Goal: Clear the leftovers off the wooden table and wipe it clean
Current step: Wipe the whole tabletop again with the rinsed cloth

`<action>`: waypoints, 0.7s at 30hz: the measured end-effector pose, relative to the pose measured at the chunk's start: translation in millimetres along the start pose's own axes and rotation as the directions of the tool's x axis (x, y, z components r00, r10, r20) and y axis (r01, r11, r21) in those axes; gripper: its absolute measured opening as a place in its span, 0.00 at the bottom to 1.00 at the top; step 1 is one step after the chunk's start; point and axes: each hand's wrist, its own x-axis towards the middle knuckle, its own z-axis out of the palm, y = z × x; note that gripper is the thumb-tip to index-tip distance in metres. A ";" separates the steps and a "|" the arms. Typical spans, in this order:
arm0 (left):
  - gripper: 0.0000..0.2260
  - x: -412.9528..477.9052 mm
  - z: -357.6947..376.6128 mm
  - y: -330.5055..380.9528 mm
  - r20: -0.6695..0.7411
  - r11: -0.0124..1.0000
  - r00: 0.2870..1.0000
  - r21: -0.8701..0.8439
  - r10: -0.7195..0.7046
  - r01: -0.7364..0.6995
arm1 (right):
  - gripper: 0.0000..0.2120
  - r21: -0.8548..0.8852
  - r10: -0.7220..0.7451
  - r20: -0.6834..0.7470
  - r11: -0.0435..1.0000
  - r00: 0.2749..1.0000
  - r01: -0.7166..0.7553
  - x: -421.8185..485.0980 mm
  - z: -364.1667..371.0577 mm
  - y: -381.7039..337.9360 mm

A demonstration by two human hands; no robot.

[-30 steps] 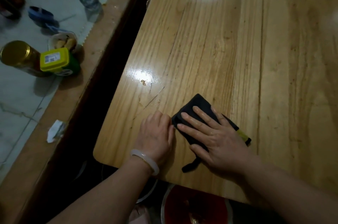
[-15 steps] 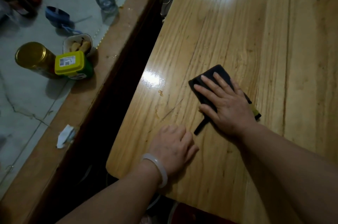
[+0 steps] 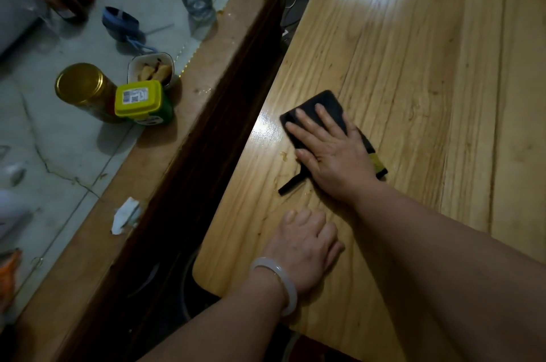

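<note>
Head view: right hand, fingers straight, presses cloth on tabletop; left hand, fingers relaxed, rests at cloth's 6 o'clock. Label on yellow lid: unreadable.

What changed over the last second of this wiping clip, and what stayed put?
The right hand, pressing flat on the dark cloth, slid it away from the person across the wooden table, from beside the left hand to alongside the small food smear. Nothing was taken hold of or let go. The left hand stayed resting near the table's near corner; the smear remains.
</note>
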 end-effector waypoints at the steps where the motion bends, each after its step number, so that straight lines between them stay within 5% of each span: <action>1: 0.14 -0.3 -0.6 -0.2 0.005 1.000 1.000 -0.010 0.000 0.000 | 0.28 0.007 -0.045 0.011 0.999 0.999 0.045 0.1 0.5 -4.9; 5: 0.14 -3.4 -7.4 -2.5 0.000 0.995 1.000 -0.098 -0.013 0.013 | 0.26 0.051 -0.186 0.022 0.982 0.982 0.184 -8.3 3.9 -16.3; 10: 0.12 -18.0 -30.6 -13.7 -0.145 0.966 0.981 -0.207 0.126 -0.155 | 0.25 0.034 -0.320 0.018 0.947 0.947 0.319 -30.0 13.3 -23.0; 15: 0.10 -4.2 -49.0 -27.8 -0.253 0.963 0.955 -0.256 -0.154 0.088 | 0.26 0.040 -0.416 -0.016 0.908 0.909 0.417 -73.9 19.4 -48.6; 21: 0.18 -5.4 -31.3 -35.2 -0.069 0.895 0.969 -0.403 -0.239 0.192 | 0.21 0.058 -0.488 0.055 0.873 0.871 0.485 -110.2 20.4 -53.8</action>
